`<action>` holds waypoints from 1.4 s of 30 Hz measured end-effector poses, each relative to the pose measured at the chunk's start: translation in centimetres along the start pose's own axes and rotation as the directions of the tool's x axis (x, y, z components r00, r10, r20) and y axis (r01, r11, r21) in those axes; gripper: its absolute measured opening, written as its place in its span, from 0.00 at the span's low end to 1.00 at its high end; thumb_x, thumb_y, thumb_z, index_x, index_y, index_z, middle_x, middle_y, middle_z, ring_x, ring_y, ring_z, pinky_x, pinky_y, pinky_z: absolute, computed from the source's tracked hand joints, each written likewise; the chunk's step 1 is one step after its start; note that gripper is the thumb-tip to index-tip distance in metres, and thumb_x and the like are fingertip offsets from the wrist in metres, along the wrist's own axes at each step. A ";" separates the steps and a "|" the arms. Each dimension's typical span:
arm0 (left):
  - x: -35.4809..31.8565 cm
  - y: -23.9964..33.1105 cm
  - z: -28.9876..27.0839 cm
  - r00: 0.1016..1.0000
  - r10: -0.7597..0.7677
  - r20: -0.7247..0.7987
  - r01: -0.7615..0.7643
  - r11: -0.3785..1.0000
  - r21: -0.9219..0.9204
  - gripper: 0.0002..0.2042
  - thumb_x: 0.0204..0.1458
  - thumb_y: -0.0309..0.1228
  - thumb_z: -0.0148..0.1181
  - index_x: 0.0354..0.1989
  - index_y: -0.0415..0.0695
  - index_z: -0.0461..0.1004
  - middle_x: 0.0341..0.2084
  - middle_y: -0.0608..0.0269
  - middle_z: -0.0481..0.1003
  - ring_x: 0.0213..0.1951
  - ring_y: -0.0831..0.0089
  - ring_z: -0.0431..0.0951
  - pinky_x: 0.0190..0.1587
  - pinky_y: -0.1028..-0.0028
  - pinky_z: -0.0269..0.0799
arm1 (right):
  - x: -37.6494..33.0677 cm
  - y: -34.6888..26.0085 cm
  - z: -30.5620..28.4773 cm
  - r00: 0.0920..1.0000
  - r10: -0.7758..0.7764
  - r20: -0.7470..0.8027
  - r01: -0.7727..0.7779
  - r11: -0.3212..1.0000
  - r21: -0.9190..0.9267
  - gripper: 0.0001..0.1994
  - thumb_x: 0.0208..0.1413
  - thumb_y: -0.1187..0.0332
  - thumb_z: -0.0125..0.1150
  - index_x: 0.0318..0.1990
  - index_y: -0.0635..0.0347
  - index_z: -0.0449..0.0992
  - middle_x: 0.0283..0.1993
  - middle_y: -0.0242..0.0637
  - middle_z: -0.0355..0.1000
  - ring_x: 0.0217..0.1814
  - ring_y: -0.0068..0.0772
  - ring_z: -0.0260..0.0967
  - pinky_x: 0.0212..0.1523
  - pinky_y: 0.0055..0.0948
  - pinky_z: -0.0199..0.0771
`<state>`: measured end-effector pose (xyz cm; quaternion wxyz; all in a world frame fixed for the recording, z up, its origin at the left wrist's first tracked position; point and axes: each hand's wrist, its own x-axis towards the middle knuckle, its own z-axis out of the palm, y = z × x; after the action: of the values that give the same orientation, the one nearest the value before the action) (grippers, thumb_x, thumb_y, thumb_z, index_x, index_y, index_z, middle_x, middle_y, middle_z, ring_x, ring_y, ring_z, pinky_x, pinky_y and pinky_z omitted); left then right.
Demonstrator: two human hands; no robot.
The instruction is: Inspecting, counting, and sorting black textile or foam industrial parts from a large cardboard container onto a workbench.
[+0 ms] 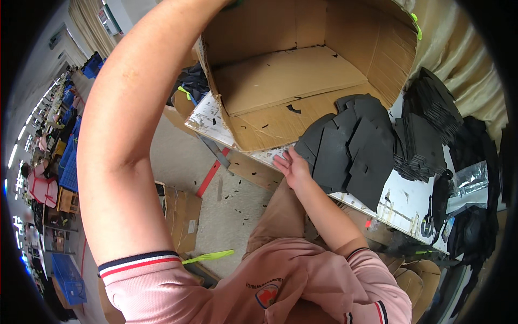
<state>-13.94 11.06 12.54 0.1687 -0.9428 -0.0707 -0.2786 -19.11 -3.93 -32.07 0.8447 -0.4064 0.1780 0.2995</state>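
Note:
A large cardboard box (pixel 294 81) lies tipped on the white worktable (pixel 406 195), its opening toward me and small black scraps inside. My left arm reaches up past the box's left side, and its hand is beyond the upper edge of the view. By the table's front edge, just under the box's lower rim, my right hand (pixel 294 168) has its fingers apart and holds nothing. Whether its fingertips touch the rim, I cannot tell. Right beside that hand, a loose pile of flat black sheet pieces (pixel 348 148) overlaps the box's edge and the tabletop.
Neater stacks of black pieces (pixel 418 146) stand to the right, near a clear plastic bag (pixel 468 181) and dark cloth. A beige curtain (pixel 450 59) hangs behind. Another cardboard box (pixel 182 216) sits on the scrap-strewn floor. Blue crates (pixel 68 278) line the far left.

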 end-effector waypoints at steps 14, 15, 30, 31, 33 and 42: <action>0.5 -3.4 -0.5 0.999 -0.024 -0.022 0.024 1.000 0.014 0.13 0.54 0.28 0.48 0.47 0.40 0.68 0.37 0.42 0.75 0.42 0.48 0.75 0.45 0.57 0.70 | 1.7 -1.8 6.8 0.930 -0.130 0.343 0.137 0.991 0.002 0.26 0.60 0.60 0.55 0.60 0.62 0.54 0.60 0.51 0.59 0.58 0.51 0.63 0.54 0.50 0.70; 0.2 -3.7 -0.7 0.998 -0.057 -0.016 0.057 0.998 -0.003 0.16 0.54 0.30 0.49 0.52 0.43 0.67 0.38 0.40 0.75 0.43 0.49 0.75 0.47 0.57 0.69 | 2.6 -2.4 6.6 0.934 -0.135 0.331 0.146 0.989 -0.009 0.24 0.60 0.63 0.54 0.59 0.62 0.55 0.57 0.51 0.62 0.54 0.50 0.67 0.50 0.48 0.74; -5.9 -19.4 2.4 0.952 0.018 -0.305 0.014 0.995 0.102 0.13 0.53 0.34 0.53 0.47 0.51 0.72 0.32 0.47 0.76 0.37 0.48 0.75 0.39 0.56 0.71 | 5.8 -5.9 11.8 0.847 -0.373 0.378 0.502 0.795 -0.341 0.18 0.57 0.76 0.48 0.55 0.61 0.58 0.45 0.42 0.71 0.35 0.33 0.74 0.25 0.28 0.76; -7.0 -20.2 2.0 0.951 -0.074 -0.301 0.110 0.988 0.106 0.13 0.53 0.38 0.54 0.45 0.50 0.74 0.32 0.47 0.76 0.37 0.48 0.75 0.38 0.57 0.71 | 6.2 -6.4 11.9 0.811 -0.389 0.437 0.566 0.710 -0.419 0.17 0.57 0.75 0.49 0.54 0.60 0.59 0.44 0.39 0.71 0.35 0.29 0.73 0.25 0.24 0.74; -10.1 -22.9 1.4 0.935 -0.115 -0.337 0.152 0.985 0.087 0.13 0.53 0.38 0.55 0.45 0.50 0.74 0.32 0.47 0.76 0.37 0.48 0.75 0.38 0.58 0.71 | 5.6 -7.3 13.3 0.750 -0.412 0.517 0.635 0.666 -0.391 0.17 0.56 0.74 0.51 0.54 0.60 0.60 0.42 0.36 0.71 0.35 0.25 0.72 0.25 0.24 0.73; -30.9 -28.4 1.3 0.784 -0.379 -0.491 0.329 0.925 -0.190 0.12 0.57 0.31 0.54 0.43 0.35 0.74 0.34 0.49 0.78 0.35 0.62 0.78 0.42 0.70 0.71 | 3.2 -12.3 22.7 0.377 -0.530 0.759 0.925 0.244 -0.290 0.22 0.59 0.74 0.48 0.61 0.63 0.59 0.53 0.43 0.69 0.53 0.31 0.67 0.52 0.28 0.68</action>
<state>-45.53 36.81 2.47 0.0816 -0.8088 -0.1850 -0.5522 -7.37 9.21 -12.88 0.6705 -0.6225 -0.4033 -0.0174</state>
